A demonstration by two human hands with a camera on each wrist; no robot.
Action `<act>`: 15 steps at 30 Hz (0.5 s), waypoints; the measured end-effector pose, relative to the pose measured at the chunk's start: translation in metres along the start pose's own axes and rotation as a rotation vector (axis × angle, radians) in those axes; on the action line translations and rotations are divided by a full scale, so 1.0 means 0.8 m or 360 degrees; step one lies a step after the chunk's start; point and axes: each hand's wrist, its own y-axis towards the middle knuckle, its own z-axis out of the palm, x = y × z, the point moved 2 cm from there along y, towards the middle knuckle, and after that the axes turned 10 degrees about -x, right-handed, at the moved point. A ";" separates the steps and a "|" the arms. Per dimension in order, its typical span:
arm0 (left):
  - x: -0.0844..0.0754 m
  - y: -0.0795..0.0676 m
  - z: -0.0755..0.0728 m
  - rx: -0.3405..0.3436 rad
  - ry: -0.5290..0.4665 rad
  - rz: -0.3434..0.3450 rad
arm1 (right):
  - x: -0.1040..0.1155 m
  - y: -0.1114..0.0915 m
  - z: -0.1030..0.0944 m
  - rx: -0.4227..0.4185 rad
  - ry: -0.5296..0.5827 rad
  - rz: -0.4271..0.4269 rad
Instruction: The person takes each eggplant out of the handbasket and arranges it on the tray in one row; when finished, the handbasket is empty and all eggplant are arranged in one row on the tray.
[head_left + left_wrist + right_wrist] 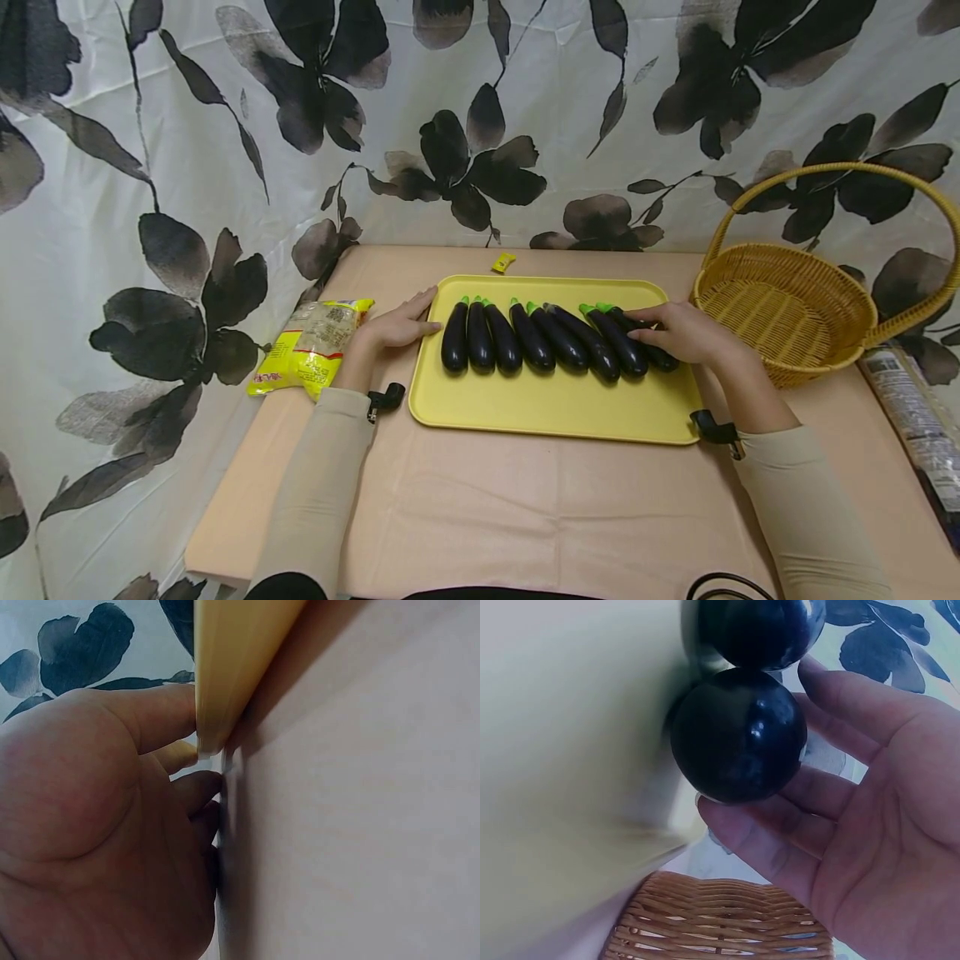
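Several dark purple eggplants (pixel 536 337) with green stems lie side by side on a yellow tray (pixel 540 417). My right hand (pixel 686 332) holds the rightmost eggplant (pixel 739 739), its fingers curled round the side and the thumb near the top. In the right wrist view a neighbouring eggplant (pixel 769 630) touches it. My left hand (pixel 397 327) rests at the tray's left edge. Its thumb touches the rim, and the other fingers reach along the tabletop beside the tray, partly hidden in the left wrist view.
A wicker basket (pixel 787 308) with a tall handle stands right of the tray. Left of my left hand lies a yellow plastic bag (pixel 311 346). A small yellow wrapper (pixel 503 262) sits behind the tray. A clear package (pixel 911 408) is at the right table edge, and a floral curtain (pixel 585 125) hangs behind.
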 end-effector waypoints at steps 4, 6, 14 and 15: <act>-0.001 -0.001 0.001 -0.0004 -0.0001 -0.0008 | 0.001 -0.001 -0.001 0.0003 0.0002 -0.0003; -0.002 -0.001 0.001 -0.0004 0.0003 -0.0005 | 0.000 -0.002 -0.001 0.0000 0.0010 -0.0005; -0.008 -0.007 -0.002 -0.0001 -0.0001 0.0021 | -0.002 -0.002 -0.001 -0.0001 -0.0005 0.0018; -0.009 -0.007 -0.001 -0.0001 0.0002 0.0023 | -0.002 -0.002 -0.001 -0.0003 -0.0006 0.0012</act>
